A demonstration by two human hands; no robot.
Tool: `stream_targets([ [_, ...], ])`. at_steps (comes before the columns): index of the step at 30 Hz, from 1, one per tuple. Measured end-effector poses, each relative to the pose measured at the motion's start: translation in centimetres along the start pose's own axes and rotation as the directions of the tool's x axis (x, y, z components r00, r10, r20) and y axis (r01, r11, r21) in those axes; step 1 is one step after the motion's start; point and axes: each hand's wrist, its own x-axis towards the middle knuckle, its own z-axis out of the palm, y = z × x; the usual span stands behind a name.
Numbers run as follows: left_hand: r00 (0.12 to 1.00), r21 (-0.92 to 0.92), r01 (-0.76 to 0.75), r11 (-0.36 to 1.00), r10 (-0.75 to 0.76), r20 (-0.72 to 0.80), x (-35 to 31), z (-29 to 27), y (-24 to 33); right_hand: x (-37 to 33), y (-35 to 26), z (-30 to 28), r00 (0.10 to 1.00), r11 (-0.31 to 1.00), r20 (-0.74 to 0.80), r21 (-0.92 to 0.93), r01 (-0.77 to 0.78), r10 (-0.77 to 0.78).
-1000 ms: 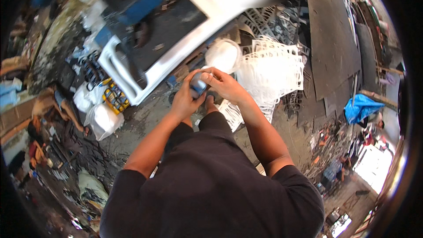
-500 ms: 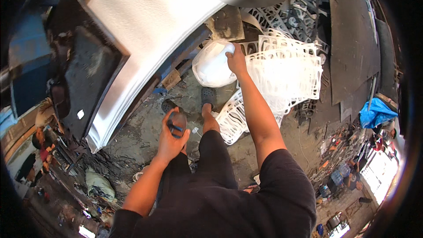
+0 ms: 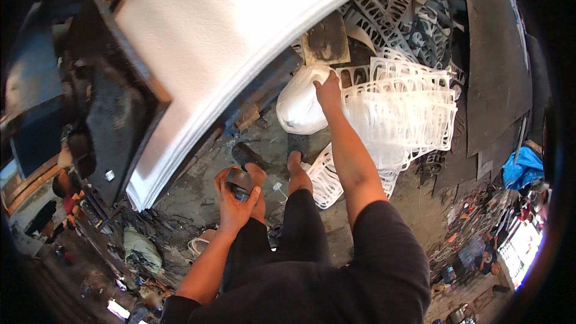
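Note:
My right hand [image 3: 328, 93], arm stretched forward, grips the upper right edge of a bulging white plastic bag [image 3: 302, 106]. The bag's contents look white and cannot be made out. Closer to my body, my left hand [image 3: 233, 211] is closed round a dark, rounded object [image 3: 240, 183] whose kind I cannot tell. Just right of the bag lies a pile of white sheets with rows of oval cut-outs [image 3: 414, 111], partly behind my right forearm. My feet, in dark clogs [image 3: 246, 155], stand on the floor below the bag.
A thick stack of large white sheets [image 3: 198, 36] slants across the upper left. Dark boards [image 3: 501, 66] lean at the right, near a blue plastic sheet [image 3: 522, 170]. Grey cut-out scraps [image 3: 390, 18] are heaped at the back. A dark panel [image 3: 114, 114] juts out at left.
The whole view has shifted, so the bag and sheets sit lower and further right. The left hand has turned the dark object slightly. The right hand still grips the bag.

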Motion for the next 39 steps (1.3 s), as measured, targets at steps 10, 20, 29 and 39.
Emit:
stream_targets([
  [10, 0.963, -0.772, -0.046, 0.634, -0.179, -0.204, -3.2, -9.0, 11.4, -29.7, -19.6, -19.2, 0.52, 0.32, 0.807, 0.59, -0.741, -0.28],
  [20, 0.742, -0.817, -0.051, 0.574, -0.526, -0.416, 4.9, -22.3, -4.2, -32.8, -28.6, -25.8, 0.972, 0.259, 0.236, 0.939, -0.226, -0.006],
  [29, 0.871, -0.911, 0.247, 0.332, -0.487, 0.059, 9.9, -26.3, -4.5, -43.0, -36.5, -24.9, 0.973, 0.458, 0.089, 0.889, 0.019, -0.213],
  [39, 0.929, -0.963, 0.191, 0.192, -0.353, 0.114, 6.8, -27.6, -12.7, -44.4, -44.2, -15.3, 0.727, 0.689, 0.175, 0.522, 0.503, -0.664],
])
